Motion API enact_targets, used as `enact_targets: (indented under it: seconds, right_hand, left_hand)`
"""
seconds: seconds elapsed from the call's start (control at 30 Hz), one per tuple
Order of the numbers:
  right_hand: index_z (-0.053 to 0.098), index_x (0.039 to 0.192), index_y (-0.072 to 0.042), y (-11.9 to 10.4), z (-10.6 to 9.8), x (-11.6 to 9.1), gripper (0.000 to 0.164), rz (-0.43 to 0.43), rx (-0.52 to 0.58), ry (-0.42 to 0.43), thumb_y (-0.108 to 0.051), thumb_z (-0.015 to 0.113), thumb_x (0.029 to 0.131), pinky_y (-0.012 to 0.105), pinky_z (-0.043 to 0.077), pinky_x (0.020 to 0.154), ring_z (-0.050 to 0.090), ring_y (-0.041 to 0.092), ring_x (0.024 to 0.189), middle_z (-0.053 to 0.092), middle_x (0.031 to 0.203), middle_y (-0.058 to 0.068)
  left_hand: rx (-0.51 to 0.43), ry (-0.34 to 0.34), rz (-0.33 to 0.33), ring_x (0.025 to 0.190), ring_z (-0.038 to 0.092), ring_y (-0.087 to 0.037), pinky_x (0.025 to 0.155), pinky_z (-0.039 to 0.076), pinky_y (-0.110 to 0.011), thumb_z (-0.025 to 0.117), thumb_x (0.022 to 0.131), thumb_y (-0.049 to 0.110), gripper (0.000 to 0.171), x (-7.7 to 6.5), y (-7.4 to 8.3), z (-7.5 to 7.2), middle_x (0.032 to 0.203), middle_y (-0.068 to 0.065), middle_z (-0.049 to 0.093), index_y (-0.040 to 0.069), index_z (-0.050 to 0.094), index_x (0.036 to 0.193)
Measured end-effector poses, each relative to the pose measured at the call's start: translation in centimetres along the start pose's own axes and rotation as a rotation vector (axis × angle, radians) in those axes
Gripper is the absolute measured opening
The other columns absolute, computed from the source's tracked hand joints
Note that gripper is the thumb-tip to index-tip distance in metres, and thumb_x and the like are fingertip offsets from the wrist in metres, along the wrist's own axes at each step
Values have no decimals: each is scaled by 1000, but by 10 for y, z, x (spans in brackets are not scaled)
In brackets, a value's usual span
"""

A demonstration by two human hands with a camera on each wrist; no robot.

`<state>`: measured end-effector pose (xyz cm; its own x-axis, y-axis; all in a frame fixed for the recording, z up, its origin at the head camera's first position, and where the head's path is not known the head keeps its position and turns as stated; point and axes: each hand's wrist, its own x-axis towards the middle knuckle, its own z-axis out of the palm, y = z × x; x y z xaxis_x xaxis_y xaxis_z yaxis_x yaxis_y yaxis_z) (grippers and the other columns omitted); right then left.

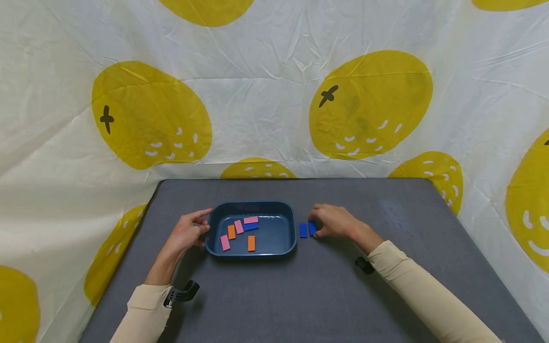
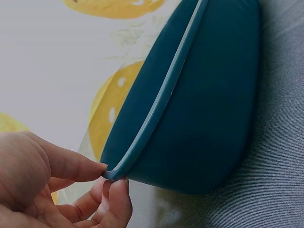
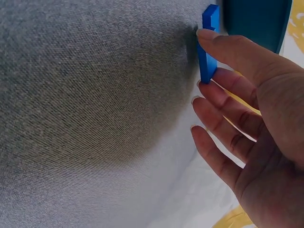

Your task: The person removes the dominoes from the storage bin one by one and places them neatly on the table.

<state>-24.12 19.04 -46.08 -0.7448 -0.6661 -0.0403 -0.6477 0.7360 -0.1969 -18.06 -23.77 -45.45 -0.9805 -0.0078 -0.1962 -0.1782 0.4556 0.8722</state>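
A dark teal rectangular tray (image 1: 276, 236) rests on the table, holding small flat blocks. My left hand (image 1: 184, 232) pinches the tray's left rim between thumb and fingers; the left wrist view shows the rim (image 2: 164, 97) close up. Just right of the tray, my right hand (image 1: 336, 221) pinches a blue block (image 3: 206, 62) by its ends between thumb and fingertips, close over the cloth. Another blue block (image 1: 303, 230) lies between that one and the tray. The right hand's ring and little fingers hold nothing.
Inside the tray lie pink blocks (image 1: 225, 242), two orange blocks (image 1: 251, 243) and a blue block (image 1: 250, 226). Dark grey cloth covers the table (image 1: 274, 300). A white curtain (image 1: 261, 119) with yellow fruit prints hangs behind the table's far edge.
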Motion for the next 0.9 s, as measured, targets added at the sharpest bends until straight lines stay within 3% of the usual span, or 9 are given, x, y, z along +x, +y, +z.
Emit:
enact_targets:
  seconds: [0.23, 0.9]
  right_hand:
    - [74, 107, -13, -2, 3, 0, 38, 4, -21, -8, -28, 89, 76, 44, 56, 78, 61, 20, 92, 64, 103, 2]
    - [75, 110, -14, -4, 1, 2, 38, 17, -20, -48, -29, 88, 77, 47, 57, 81, 63, 21, 96, 65, 108, 3]
  left_hand:
    - [2, 2, 4, 80, 55, -27, 61, 58, -35, 56, 101, 1, 52, -1, 0, 1, 111, -18, 50, 9, 49, 151]
    - [8, 2, -9, 87, 55, -28, 61, 58, -35, 56, 101, 1, 52, -1, 1, -1, 109, -16, 49, 11, 49, 151]
